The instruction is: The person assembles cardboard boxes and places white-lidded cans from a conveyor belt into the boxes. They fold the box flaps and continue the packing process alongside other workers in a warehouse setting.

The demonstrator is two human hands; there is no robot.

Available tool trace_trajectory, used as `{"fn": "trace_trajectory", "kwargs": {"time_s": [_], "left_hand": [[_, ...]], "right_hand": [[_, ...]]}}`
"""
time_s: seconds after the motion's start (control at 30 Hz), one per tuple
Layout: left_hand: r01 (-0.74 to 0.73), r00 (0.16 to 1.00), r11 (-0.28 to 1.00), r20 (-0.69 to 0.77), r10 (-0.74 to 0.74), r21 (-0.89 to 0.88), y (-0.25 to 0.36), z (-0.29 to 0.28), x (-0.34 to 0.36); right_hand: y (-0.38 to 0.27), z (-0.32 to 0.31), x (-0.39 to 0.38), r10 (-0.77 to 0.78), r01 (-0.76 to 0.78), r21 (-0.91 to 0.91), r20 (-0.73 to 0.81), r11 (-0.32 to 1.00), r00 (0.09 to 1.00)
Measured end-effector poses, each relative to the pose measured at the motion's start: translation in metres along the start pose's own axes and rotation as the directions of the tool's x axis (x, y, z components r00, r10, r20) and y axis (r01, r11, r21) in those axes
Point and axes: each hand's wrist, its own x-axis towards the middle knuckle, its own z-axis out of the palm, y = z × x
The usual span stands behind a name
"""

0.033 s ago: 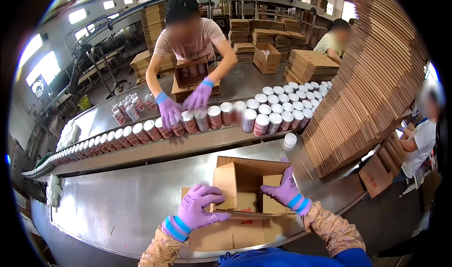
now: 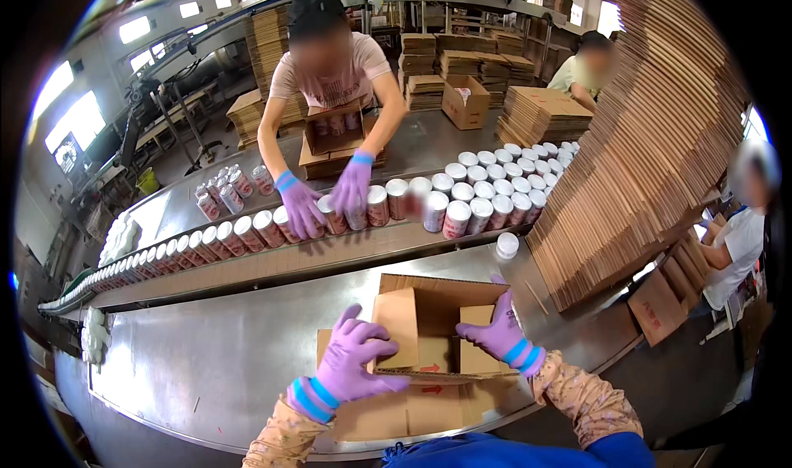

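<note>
An open cardboard box [image 2: 459,303] stands in front of me on the metal table, its flaps up and its inside partly in view. My right hand [image 2: 497,333], in a purple glove, grips its right side, thumb over the inner edge and fingers outside. At the left flap [image 2: 396,328] is my left hand [image 2: 356,361], also gloved, its fingers spread and the fingertips against the cardboard. Its thumb stretches along the near edge. Beneath the box lies more flat cardboard [image 2: 371,414].
Across the table, a co-worker's purple-gloved hands [image 2: 301,208] touch a long row of white-lidded cans [image 2: 223,233]. More cans [image 2: 495,191] crowd the right. A single white-topped can [image 2: 506,246] stands apart beside a tall stack of flattened cartons [image 2: 627,163].
My left hand's fingers have spread and risen slightly at the flap. My right hand and the box stay put. The co-worker's hands have shifted along the cans.
</note>
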Motion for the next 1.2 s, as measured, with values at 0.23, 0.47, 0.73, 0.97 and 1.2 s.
{"fn": "trace_trajectory", "kwargs": {"time_s": [0.23,0.47,0.73,0.97,1.2], "left_hand": [[0.313,0.905,0.949,-0.287,-0.312,-0.045,-0.019,0.054,-0.013],[0.439,0.635,0.730,-0.395,-0.664,-0.524,0.010,0.072,-0.037],[0.329,0.894,0.895,-0.206,-0.398,-0.302,0.017,0.053,-0.028],[0.440,0.898,0.891,0.045,-0.437,-0.110,-0.075,-0.009,0.007],[0.151,0.590,0.982,0.786,-0.185,0.117,-0.059,0.056,0.001]], "right_hand": [[-0.025,-0.030,0.051,0.016,-0.003,-0.031,0.429,1.000,0.903],[0.003,-0.018,-0.014,-0.667,0.765,0.048,0.527,0.642,0.527],[0.027,-0.041,-0.062,0.241,-0.264,0.002,0.401,0.965,0.884],[0.037,0.000,-0.095,-0.553,0.825,-0.362,0.616,0.435,0.562],[0.080,-0.019,-0.056,0.017,0.351,-0.154,0.931,0.924,0.365]]}}
